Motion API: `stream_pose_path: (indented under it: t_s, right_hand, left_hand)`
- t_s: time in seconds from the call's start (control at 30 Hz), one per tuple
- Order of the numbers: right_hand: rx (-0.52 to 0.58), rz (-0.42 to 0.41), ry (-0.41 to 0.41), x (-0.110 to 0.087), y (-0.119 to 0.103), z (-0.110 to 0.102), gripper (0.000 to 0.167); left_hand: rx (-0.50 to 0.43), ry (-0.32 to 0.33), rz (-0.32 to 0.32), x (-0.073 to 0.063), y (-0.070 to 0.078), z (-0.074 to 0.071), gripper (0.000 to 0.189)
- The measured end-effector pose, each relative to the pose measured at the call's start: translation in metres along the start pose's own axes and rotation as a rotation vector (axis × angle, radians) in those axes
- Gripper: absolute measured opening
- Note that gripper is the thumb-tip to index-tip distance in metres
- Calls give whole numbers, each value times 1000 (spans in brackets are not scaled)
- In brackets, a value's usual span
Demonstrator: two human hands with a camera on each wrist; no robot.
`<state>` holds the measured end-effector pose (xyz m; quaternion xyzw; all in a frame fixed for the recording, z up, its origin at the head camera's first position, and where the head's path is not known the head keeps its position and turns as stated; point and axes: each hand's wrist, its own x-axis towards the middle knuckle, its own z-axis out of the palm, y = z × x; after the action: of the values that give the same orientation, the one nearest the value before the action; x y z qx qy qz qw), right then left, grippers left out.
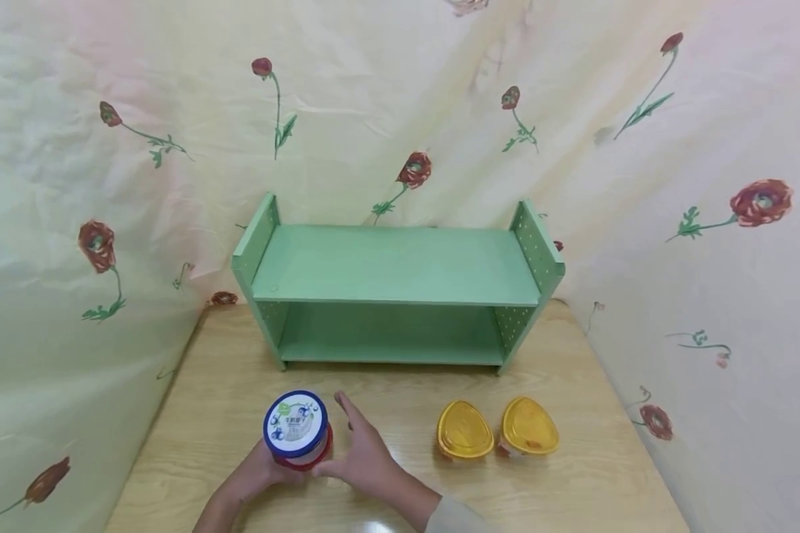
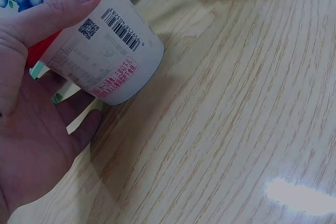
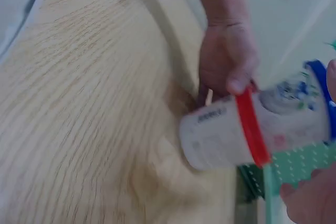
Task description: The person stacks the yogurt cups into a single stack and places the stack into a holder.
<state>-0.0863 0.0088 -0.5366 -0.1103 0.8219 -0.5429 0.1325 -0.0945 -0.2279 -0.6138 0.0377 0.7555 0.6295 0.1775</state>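
Before the left end of the green shelf (image 1: 393, 263), two stacked tubs (image 1: 295, 422) block the way, flanked by the left hand's grip (image 1: 267, 470) and the right hand's grip (image 1: 368, 459). Before its right end stand two yellow-lidded containers (image 1: 464, 431). Between these and the right hand, a lane of tabletop (image 1: 400, 403) leads to the shelf's middle. Its tiers open forward; side panels (image 1: 538, 248) bar the ends, floral cloth (image 1: 347, 111) the rear.

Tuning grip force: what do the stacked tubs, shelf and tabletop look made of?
Stacked tubs: likely plastic, possibly coated paper; smooth printed walls.
Shelf: smooth and green, maybe painted metal or board; even colour hides which.
Tabletop: wood or wood-look laminate, glossy; grain lines and a bright glare.
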Motion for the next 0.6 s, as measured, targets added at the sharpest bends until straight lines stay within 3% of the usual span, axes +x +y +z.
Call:
stream_pose_path:
  t_s: [0.17,0.37,0.47,0.6]
  right_hand:
    - [-4,-110,60,-26,7,-41,104]
    - [-112,-234,295,-57,31,-97,97]
    - [-158,-247,393,-64,46,-119,98]
    - [-197,-204,486,-69,66,-137,97]
  left_hand:
    - [-11,17,-47,-2,1,1,114]
    - [-15,8,-81,-1,-1,3,116]
    - [-19,13,-89,-1,0,3,117]
    - [-27,16,-96,1,1,3,116]
